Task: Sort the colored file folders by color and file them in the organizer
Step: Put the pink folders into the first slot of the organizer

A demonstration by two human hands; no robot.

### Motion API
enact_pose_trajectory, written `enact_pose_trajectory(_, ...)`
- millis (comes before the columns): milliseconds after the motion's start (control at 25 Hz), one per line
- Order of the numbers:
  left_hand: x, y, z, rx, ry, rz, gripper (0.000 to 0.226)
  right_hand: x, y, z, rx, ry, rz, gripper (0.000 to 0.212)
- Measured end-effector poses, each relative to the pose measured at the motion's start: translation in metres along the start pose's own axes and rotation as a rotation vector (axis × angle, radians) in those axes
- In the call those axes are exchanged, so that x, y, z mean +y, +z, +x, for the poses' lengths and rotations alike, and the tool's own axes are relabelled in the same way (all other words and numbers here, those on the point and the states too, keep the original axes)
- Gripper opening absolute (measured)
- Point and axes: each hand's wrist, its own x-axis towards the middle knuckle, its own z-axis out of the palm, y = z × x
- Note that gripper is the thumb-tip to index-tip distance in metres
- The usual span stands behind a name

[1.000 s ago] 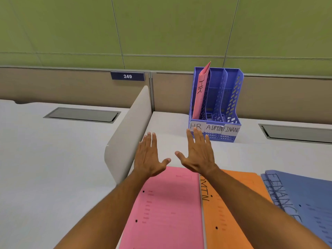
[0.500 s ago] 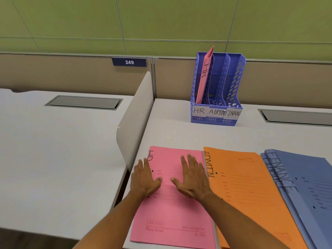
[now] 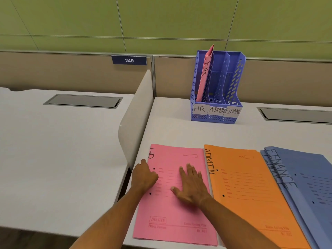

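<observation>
On the white desk [image 3: 170, 130], near edge: pink folder marked HR [image 3: 172, 212] lying flat, orange ADMIN folder [image 3: 248, 194] right beside it, then a stack of blue FINANCE folders [image 3: 305, 180] fanned out at far right. Both hands down on the pink one. Right hand [image 3: 192, 186] flat on the cover, fingers straight and spread, palm pressing, not gripping anything. Left hand [image 3: 143, 177] parked at the folder's left edge, fingers curled over that edge; can't tell if actually pinching it or just resting there, too hidden to call.

Further back, against the beige partition [image 3: 179, 78]: blue three-slot organizer [image 3: 231, 83], taped labels HR, ADMIN, FINANCE across the front. Already one pink folder [image 3: 203, 76] standing upright in the leftmost HR slot, slightly tilted. Nothing visible in the other two slots.

Off to the left: curved white divider panel [image 3: 138, 108], neighbouring desk [image 3: 53, 141] with a grey cable hatch [image 3: 82, 101], nameplate reading 249 [image 3: 129, 60] on the partition. Green wall [image 3: 161, 20] behind.
</observation>
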Motion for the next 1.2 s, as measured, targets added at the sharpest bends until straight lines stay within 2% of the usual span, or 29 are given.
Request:
enact_pose_trajectory(120, -0.001, -0.010, 0.002, -0.014, -0.138, -0.253, 0.023, 0.000, -0.001, 0.001, -0.001, 0.001, -0.002, 0.093)
enact_pose_trajectory(280, 0.006, -0.021, 0.005, 0.020, -0.152, -0.395, 0.012, 0.000, -0.005, 0.002, 0.025, -0.010, 0.034, 0.092)
enact_pose_trajectory(360, 0.013, -0.030, 0.006, 0.049, -0.145, -0.415, 0.006, -0.002, -0.011, 0.004, 0.064, -0.016, 0.082, 0.090)
enact_pose_trajectory(600, 0.035, -0.061, 0.013, 0.244, -0.143, -0.427, 0.011, -0.010, -0.051, 0.023, 0.222, -0.087, 0.151, 0.083)
enact_pose_trajectory(760, 0.061, -0.083, 0.019, 0.328, -0.047, -0.515, 0.003, -0.013, -0.094, 0.039, 0.361, -0.127, 0.203, 0.075)
enact_pose_trajectory(920, 0.089, -0.105, 0.025, 0.464, 0.083, -0.545, 0.004, -0.006, -0.151, 0.059, 0.572, -0.144, 0.271, 0.067)
enact_pose_trajectory(1200, 0.144, -0.126, 0.032, 0.580, 0.307, -0.609, 0.005, 0.023, -0.267, 0.087, 0.895, -0.129, 0.310, 0.065)
